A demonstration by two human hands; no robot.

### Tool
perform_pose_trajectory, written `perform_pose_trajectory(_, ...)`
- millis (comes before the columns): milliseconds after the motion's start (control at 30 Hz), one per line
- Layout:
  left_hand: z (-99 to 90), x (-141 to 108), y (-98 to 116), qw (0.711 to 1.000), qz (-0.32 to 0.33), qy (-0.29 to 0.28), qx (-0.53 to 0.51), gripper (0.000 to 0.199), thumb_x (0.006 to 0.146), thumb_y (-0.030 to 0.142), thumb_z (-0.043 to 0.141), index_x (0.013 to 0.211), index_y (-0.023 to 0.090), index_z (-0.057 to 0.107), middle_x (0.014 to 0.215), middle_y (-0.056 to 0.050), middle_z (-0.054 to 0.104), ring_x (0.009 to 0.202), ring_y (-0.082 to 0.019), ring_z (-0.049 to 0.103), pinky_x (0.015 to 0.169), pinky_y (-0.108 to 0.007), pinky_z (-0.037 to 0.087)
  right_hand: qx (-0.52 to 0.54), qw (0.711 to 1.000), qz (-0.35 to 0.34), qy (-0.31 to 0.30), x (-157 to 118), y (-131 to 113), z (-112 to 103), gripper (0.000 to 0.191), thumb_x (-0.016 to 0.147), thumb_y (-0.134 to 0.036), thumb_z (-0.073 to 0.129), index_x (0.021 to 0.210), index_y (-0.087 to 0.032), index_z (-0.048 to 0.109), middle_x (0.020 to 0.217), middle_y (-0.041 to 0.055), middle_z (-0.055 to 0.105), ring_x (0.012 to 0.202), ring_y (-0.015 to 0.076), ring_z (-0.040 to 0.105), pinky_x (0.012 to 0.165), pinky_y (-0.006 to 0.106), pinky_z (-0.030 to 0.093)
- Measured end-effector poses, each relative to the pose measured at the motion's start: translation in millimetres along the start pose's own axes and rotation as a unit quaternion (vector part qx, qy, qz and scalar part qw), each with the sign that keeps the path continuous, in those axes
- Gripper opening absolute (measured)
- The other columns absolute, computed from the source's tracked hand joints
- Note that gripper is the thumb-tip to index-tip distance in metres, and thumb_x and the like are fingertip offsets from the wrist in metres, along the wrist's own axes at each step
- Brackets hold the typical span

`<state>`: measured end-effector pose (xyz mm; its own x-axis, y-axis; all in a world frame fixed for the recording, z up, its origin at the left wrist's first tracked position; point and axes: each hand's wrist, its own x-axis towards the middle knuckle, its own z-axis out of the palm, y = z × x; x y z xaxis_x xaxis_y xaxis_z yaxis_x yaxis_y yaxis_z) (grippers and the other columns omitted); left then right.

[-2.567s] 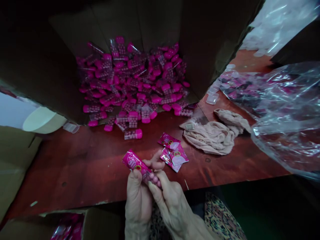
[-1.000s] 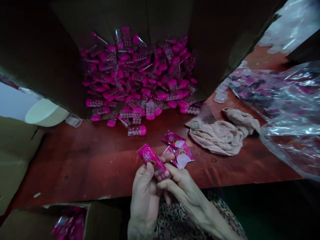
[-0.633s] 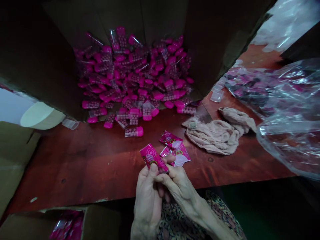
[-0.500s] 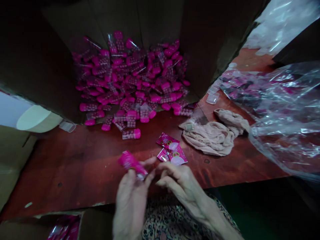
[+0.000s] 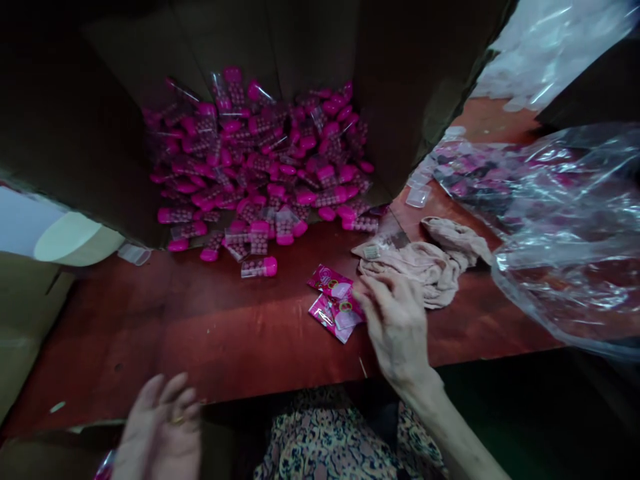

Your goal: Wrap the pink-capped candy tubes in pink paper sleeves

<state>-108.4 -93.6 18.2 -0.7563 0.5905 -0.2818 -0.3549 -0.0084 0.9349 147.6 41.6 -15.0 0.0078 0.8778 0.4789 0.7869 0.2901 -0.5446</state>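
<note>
The person's right hand [image 5: 395, 320] is reaching over the front of the red-brown wooden counter [image 5: 165, 327], open with its fingers loosely extended. Its fingertips [image 5: 361, 293] are resting at the right edge of a small overlapping pile of glossy pink foil sachets [image 5: 333, 303], and no firm grip is showing. The left hand [image 5: 161, 430] is open and empty, fingers spread, below the counter's front edge at the lower left.

The sachets are lying flat near the counter's front edge, just beside a crumpled beige stocking [image 5: 415, 267]. Behind them, a brown cardboard box [image 5: 395, 87] is standing open on its side, spilling a heap of clear tubes with pink caps [image 5: 255, 167] onto the counter. A crumpled clear plastic bag [image 5: 565, 247] is lying toward the right end.

The step in hand appears to be sorting through the sachets. Because they overlap, separating one calls for a pinch at its edge.
</note>
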Motion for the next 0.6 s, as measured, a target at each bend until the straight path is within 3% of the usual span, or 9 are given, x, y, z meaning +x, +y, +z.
perform_pose_trajectory(100,62.6,-17,-14,0.99,-0.09,-0.112,0.016,0.028,0.06,0.025,0.078,0.086,0.018,0.07,0.081,-0.006,0.073,0.07,-0.017,0.067,0.062,-0.024,0.055,0.026,0.997,-0.005,-0.066,1,-11,14,0.018,0.087,-0.024,0.054,0.084,-0.016,0.07,0.085,0.0107,0.058,0.082,0.0249,0.048,0.071,0.039,0.044)
perform_pose_trajectory(200,103.9,-29,-25,0.964,-0.122,-0.228,0.063,0.018,0.068,0.024,0.073,0.083,0.014,0.07,0.081,-0.009,0.074,0.071,-0.017,0.068,0.065,-0.024,0.054,0.046,0.996,-0.003,-0.07,4,-8,22,0.017,0.085,-0.019,0.057,0.074,-0.016,0.07,0.076,0.0079,0.057,0.075,0.0224,0.049,0.065,0.035,0.043)
perform_pose_trajectory(300,122.5,-25,-32,0.956,-0.093,-0.262,0.092,0.016,0.072,0.023,0.07,0.084,0.013,0.069,0.081,-0.009,0.073,0.071,-0.015,0.067,0.066,-0.023,0.052,0.074,0.996,-0.002,-0.049,5,-6,21,0.013,0.083,-0.015,0.06,0.076,-0.017,0.07,0.074,0.0064,0.059,0.074,0.0211,0.051,0.066,0.034,0.044)
perform_pose_trajectory(400,134.0,-14,-38,0.961,-0.065,-0.247,0.104,0.02,0.071,0.026,0.071,0.086,0.012,0.069,0.082,-0.008,0.073,0.07,-0.014,0.065,0.062,-0.022,0.05,0.099,0.995,-0.004,-0.023,4,-11,16,0.012,0.083,-0.015,0.06,0.08,-0.02,0.071,0.077,0.0048,0.06,0.076,0.0204,0.053,0.068,0.034,0.046)
perform_pose_trajectory(500,147.0,-8,-42,0.961,-0.081,-0.255,0.076,0.027,0.067,0.026,0.074,0.09,0.012,0.07,0.081,-0.007,0.073,0.07,-0.014,0.064,0.065,-0.023,0.049,0.146,0.989,-0.017,-0.009,0,-24,9,0.013,0.082,-0.016,0.061,0.082,-0.024,0.071,0.08,0.0045,0.061,0.077,0.0201,0.054,0.067,0.034,0.047)
perform_pose_trajectory(600,157.0,-10,-43,0.96,-0.101,-0.259,0.021,0.019,0.064,0.022,0.076,0.08,0.013,0.072,0.073,-0.003,0.072,0.066,-0.012,0.062,0.066,-0.022,0.048,0.235,0.972,0.016,-0.023,-4,-36,4,0.012,0.078,-0.017,0.065,0.085,-0.024,0.072,0.085,0.0054,0.062,0.081,0.0203,0.056,0.069,0.035,0.049)
